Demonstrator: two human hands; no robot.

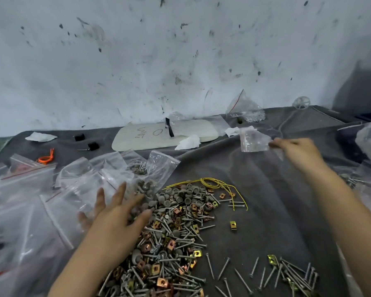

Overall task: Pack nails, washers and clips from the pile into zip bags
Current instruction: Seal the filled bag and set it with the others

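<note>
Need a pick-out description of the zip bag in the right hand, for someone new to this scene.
From the big pile of nails, washers and clips on the grey cloth, look up and right to the right hand. The small clear zip bag it pinches is held up off the cloth and looks empty, unlike the bags heaped at the left.

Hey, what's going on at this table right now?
A person is packing hardware on a grey cloth. Their right hand pinches a small clear zip bag, seemingly empty, raised above the cloth. Their left hand, fingers spread, is at the left edge of the mixed pile of steel nails, grey domed washers and brass clips. A heap of clear zip bags, some holding parts, lies to the left.
</note>
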